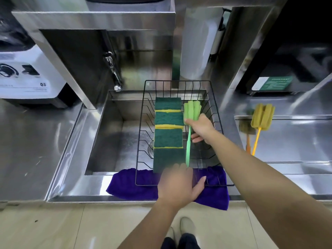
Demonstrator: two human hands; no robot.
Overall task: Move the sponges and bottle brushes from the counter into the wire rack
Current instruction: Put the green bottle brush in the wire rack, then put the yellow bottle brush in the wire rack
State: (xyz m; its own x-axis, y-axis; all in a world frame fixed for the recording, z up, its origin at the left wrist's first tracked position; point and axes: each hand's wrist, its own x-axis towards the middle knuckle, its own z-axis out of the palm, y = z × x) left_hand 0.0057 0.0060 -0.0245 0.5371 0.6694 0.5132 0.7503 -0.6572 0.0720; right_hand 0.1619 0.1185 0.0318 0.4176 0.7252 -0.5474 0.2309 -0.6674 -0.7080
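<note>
A black wire rack point(218, 123) sits over the right part of the sink. Inside it, several green-and-yellow sponges point(168, 121) lie in a row from back to front. My right hand point(200, 129) grips a green bottle brush point(191, 109) just below its foam head, holding it over the rack to the right of the sponges. My left hand point(177, 186) holds the lower end of the brush's green handle at the rack's front edge. A yellow bottle brush point(262, 116) lies on the counter to the right, head pointing away, mirrored in the steel.
A purple cloth point(129, 186) lies under the rack's front edge. The steel sink point(111, 137) has a tap point(113, 69) at the back left. A white appliance point(27, 74) stands at the left. A steel shelf unit rises behind the right counter point(287, 141).
</note>
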